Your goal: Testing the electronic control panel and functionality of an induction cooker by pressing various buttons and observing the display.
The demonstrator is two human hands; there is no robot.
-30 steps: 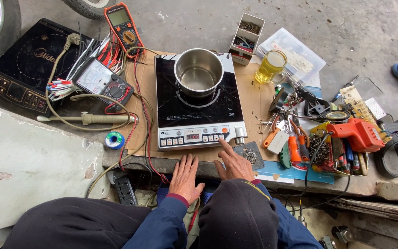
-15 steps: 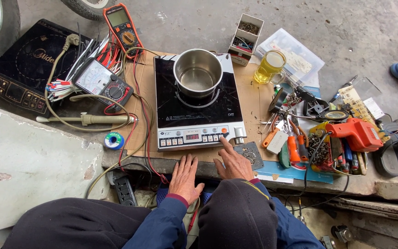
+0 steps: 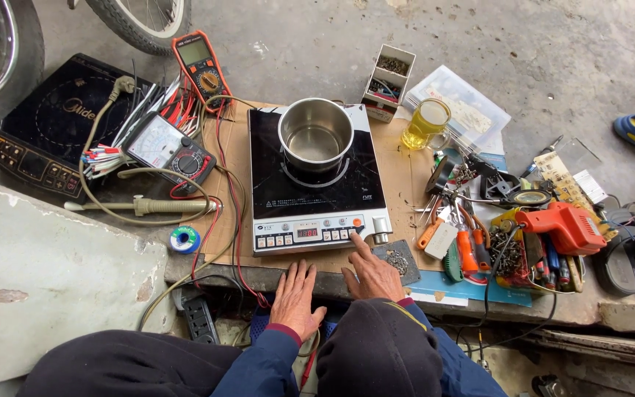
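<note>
The right hand reaches forward, index finger extended onto the front control strip of the induction cooker, its other fingers loosely curled. The left hand lies flat, palm down, fingers spread on the worktop edge. The cooker sits mid-worktop, long axis running away from the person, controls nearest them, steel pot on top.
</note>
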